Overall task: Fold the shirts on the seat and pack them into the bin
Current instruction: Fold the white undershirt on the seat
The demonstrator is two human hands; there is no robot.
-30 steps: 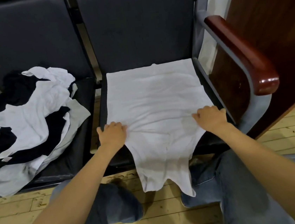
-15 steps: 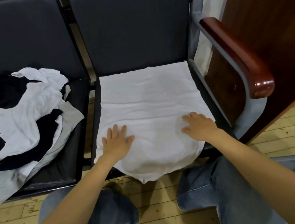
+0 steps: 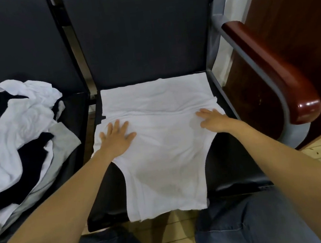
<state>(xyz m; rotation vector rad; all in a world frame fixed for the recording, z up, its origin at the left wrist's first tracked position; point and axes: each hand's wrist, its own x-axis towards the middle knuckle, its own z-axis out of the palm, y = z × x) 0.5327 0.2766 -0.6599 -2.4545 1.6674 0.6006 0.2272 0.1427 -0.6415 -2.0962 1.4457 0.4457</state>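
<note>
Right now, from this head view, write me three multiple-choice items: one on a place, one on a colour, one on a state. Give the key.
1. The heap of shirts lies: A on the left seat; B on the floor; C over the armrest.
2. The spread shirt is: A black; B white; C grey.
3. The left hand: A lies flat on the spread shirt; B grips a sleeve; C hangs clear of it.
Key: 1 A, the heap rests on the dark cushion beside the spread shirt; 2 B, its cloth is white; 3 A, its fingers are straight on the cloth.
</note>
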